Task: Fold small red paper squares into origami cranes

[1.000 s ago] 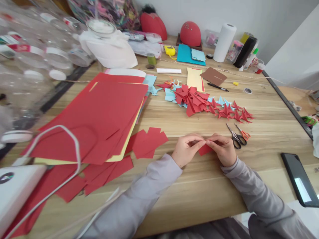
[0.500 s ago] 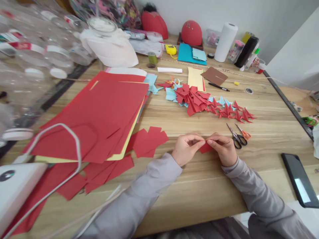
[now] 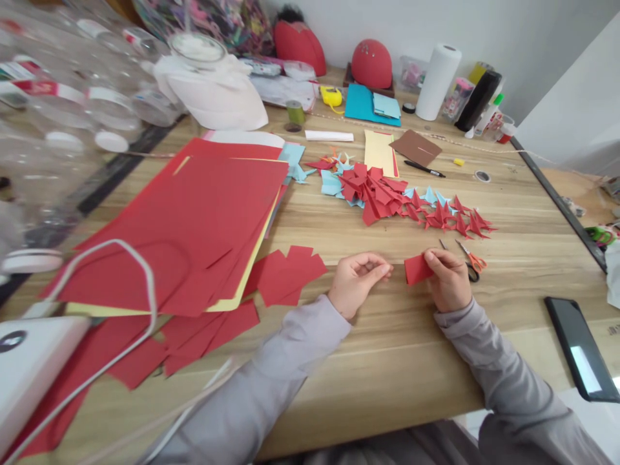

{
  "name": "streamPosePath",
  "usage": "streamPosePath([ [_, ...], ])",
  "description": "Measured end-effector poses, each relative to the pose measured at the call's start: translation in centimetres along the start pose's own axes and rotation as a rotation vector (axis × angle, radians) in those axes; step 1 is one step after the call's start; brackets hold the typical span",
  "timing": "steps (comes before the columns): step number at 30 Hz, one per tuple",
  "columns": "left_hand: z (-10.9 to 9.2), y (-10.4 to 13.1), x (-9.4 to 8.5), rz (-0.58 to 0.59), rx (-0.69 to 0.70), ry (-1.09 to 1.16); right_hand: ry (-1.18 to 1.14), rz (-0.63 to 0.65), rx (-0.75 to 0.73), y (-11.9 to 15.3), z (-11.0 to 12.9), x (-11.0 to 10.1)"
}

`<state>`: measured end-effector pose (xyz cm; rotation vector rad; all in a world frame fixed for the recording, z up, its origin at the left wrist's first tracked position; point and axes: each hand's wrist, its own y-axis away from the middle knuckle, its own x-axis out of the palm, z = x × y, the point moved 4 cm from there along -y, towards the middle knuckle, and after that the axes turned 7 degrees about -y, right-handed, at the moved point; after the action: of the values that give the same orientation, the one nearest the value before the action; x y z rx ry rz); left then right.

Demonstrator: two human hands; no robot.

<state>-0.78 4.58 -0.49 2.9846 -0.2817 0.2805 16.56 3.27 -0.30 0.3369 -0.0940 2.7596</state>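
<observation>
A small folded piece of red paper (image 3: 417, 269) is pinched between the thumb and fingers of my right hand (image 3: 448, 281), held up over the table. To its left is my left hand (image 3: 356, 284), apart from the paper, its thumb and fingertips pressed together with nothing visible in them. Black-handled scissors (image 3: 473, 274) lie partly hidden behind my right hand, beside orange-handled scissors (image 3: 476, 259). Left of my left hand are cut red paper pieces (image 3: 292, 276). Beyond both hands lies a pile of folded red paper shapes (image 3: 375, 190), mixed with light blue ones.
Large red sheets (image 3: 213, 213) are stacked at the left, with a white cable (image 3: 151, 284) across them. A phone (image 3: 581, 349) lies at the right edge. A black pen (image 3: 424, 169), brown paper (image 3: 415, 147) and a paper roll (image 3: 438, 82) stand or lie farther back.
My left hand has let go of the red paper and drawn slightly left. My right hand has moved a little right with the paper, now covering more of the black-handled scissors.
</observation>
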Motion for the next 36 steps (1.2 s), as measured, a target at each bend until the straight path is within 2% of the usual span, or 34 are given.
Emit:
streamPosePath([
  [2, 0.1, 0.0, 0.0, -0.013, -0.011, 0.054, -0.003, 0.010, 0.041, 0.1, -0.1, 0.1],
  [4, 0.0, 0.0, 0.2, 0.009, 0.006, 0.042, 0.051, 0.123, 0.064, 0.5, -0.1, 0.8],
  [8, -0.5, 0.2, 0.6, 0.100, 0.096, -0.141, 0.154, 0.233, 0.081, 1.2, 0.0, 1.6],
  [13, -0.1, 0.1, 0.0, -0.045, 0.062, -0.156, 0.144, 0.306, 0.134, 1.3, -0.2, 1.9],
  [16, 0.0, 0.0, 0.2, -0.013, 0.062, -0.114, 0.211, 0.380, 0.101, 1.5, -0.3, 2.0],
  [19, -0.3, 0.2, 0.6, 0.055, 0.123, -0.174, 0.323, 0.459, 0.011, 1.9, -0.2, 2.2],
  [22, -0.6, 0.2, 0.6, 0.071, 0.177, -0.225, 0.454, 0.475, -0.115, 2.4, 0.2, 2.4],
  [28, -0.6, 0.2, 0.5, 0.067, 0.182, -0.243, 0.593, 0.485, -0.293, 2.8, 0.8, 2.7],
  [32, -0.5, 0.2, 0.5, 0.068, 0.164, -0.209, 0.596, 0.520, -0.284, 2.8, 0.9, 2.9],
  [36, -0.4, 0.1, 0.4, 0.020, 0.133, -0.135, 0.543, 0.505, -0.161, 2.5, 0.7, 2.6],
])
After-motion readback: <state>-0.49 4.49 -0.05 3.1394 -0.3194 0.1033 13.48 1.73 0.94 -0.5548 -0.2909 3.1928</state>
